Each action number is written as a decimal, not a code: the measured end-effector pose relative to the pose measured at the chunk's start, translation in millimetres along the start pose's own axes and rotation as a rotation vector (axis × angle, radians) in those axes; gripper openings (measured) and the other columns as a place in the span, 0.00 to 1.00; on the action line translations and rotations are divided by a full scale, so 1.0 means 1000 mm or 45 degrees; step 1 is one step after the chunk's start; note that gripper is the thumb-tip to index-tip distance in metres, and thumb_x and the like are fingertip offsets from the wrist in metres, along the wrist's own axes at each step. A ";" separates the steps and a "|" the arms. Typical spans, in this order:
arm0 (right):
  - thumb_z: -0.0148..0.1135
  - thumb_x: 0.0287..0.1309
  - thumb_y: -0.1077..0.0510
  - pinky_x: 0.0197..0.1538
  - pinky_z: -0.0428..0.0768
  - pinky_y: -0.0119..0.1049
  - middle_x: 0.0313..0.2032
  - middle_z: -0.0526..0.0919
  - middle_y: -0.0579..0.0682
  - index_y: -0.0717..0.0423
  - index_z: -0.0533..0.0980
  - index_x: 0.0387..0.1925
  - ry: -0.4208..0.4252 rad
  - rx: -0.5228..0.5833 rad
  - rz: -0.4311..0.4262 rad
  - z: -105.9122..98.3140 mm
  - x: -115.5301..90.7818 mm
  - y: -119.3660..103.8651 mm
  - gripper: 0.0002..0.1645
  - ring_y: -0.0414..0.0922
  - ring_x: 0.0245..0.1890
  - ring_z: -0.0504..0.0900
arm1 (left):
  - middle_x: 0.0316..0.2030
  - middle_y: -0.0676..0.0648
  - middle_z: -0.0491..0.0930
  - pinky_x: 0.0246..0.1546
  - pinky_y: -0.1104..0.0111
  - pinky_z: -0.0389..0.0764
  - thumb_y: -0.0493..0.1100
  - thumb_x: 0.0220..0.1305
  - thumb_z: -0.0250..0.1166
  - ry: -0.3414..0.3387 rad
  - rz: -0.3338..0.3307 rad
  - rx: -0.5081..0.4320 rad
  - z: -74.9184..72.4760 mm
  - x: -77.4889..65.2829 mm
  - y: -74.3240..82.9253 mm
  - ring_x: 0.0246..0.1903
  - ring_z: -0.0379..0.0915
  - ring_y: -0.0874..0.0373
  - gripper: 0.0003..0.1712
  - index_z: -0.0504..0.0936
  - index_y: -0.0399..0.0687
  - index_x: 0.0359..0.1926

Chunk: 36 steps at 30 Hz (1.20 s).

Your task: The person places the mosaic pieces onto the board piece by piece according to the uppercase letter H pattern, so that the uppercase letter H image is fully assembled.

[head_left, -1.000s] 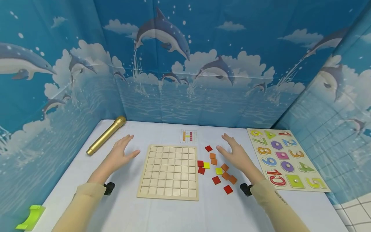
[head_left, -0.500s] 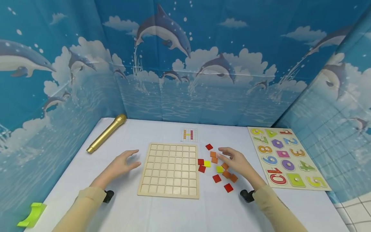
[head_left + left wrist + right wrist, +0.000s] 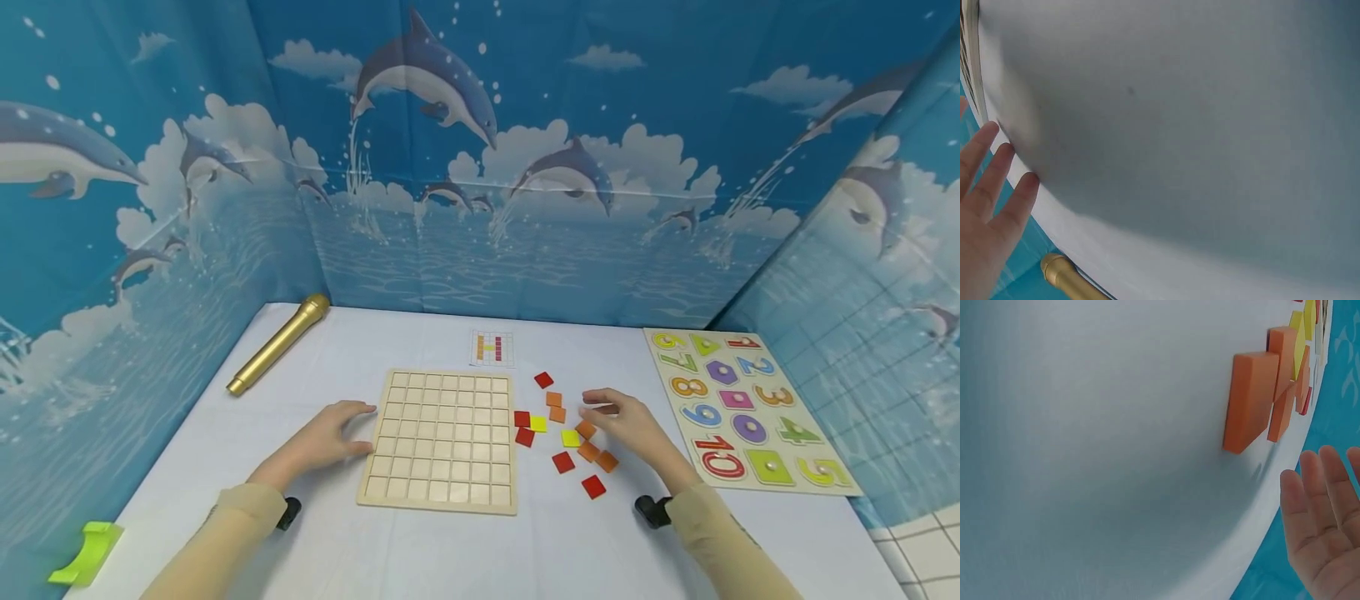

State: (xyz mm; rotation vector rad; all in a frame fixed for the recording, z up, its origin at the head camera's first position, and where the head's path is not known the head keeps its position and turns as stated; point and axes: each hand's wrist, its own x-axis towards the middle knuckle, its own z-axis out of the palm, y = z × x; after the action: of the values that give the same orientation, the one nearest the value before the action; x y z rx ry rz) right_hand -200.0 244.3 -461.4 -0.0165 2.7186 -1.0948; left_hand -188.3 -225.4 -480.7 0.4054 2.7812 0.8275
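Note:
In the head view a pale wooden grid board (image 3: 442,442) lies mid-table, its squares bare. My left hand (image 3: 318,442) is at its left edge, thumb and fingertips right at the frame and spread apart, holding nothing. To the board's right are scattered small square tiles: red (image 3: 563,462), yellow (image 3: 571,438) and orange (image 3: 588,451). Over the right side of these tiles hovers my right hand (image 3: 630,425), fingers loosely bent and nothing between them. The right wrist view shows its extended fingers (image 3: 1319,494) beside thick orange tiles (image 3: 1252,400).
Behind the board lies a small printed card (image 3: 492,348) with a coloured grid pattern. A gold microphone (image 3: 277,346) is at the back left, a number-and-shape puzzle board (image 3: 750,412) at the right. A green curved piece (image 3: 88,554) sits at the left front edge.
My left hand has come down and right to the board's edge. My right hand has lowered beside the tiles, its fingers bending more. The board and tiles stay in place.

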 end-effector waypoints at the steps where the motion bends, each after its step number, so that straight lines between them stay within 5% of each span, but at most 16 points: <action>1: 0.61 0.66 0.47 0.58 0.79 0.55 0.61 0.77 0.60 0.57 0.72 0.63 0.004 0.000 0.005 -0.001 0.000 0.001 0.30 0.59 0.59 0.75 | 0.67 0.32 0.68 0.69 0.40 0.61 0.51 0.57 0.72 -0.002 0.004 0.020 0.001 0.000 0.001 0.68 0.59 0.31 0.39 0.71 0.40 0.66; 11: 0.62 0.65 0.50 0.52 0.81 0.48 0.56 0.80 0.60 0.59 0.74 0.61 0.012 0.004 0.059 -0.004 0.002 0.008 0.27 0.54 0.51 0.78 | 0.70 0.35 0.64 0.67 0.37 0.62 0.47 0.56 0.73 -0.024 0.007 0.122 0.005 0.001 0.006 0.70 0.56 0.32 0.37 0.73 0.48 0.67; 36: 0.66 0.61 0.53 0.45 0.81 0.40 0.43 0.82 0.53 0.61 0.76 0.52 -0.091 -0.019 0.136 0.003 0.007 0.005 0.22 0.46 0.41 0.77 | 0.74 0.32 0.55 0.69 0.38 0.59 0.50 0.59 0.71 -0.120 0.022 0.082 0.002 -0.001 0.004 0.72 0.50 0.31 0.42 0.66 0.46 0.71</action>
State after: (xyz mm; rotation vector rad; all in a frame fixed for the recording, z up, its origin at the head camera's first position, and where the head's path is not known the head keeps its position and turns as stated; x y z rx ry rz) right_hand -205.9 244.8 -468.1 0.0840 2.6312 -1.0240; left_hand -186.1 -221.4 -479.5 0.4681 2.7260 0.7054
